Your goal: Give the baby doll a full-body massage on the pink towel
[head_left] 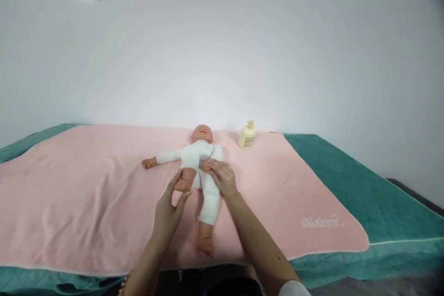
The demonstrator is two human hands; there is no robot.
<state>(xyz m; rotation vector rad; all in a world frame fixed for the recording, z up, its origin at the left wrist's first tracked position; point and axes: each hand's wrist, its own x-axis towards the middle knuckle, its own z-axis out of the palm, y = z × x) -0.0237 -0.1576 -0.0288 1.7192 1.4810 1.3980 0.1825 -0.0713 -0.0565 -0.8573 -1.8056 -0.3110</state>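
A baby doll (210,194) in a white cloth body lies on its back, its head pointing away from me. Its leg on the left is bent up, and my left hand (169,208) curls round the bare lower leg and foot (185,179), thumb on the near side. Over the doll's belly, my right hand (224,176) closes on the doll's small hand (206,165), whose arm is folded across the body. The doll's other arm (169,156) stretches out to the left. Its other leg lies straight toward me.
Beneath the doll a pink blanket (97,194) covers much of a green quilted surface (347,175). A cream pump bottle (246,136) stands upright to the right of the doll's head. A white wall (243,46) rises behind.
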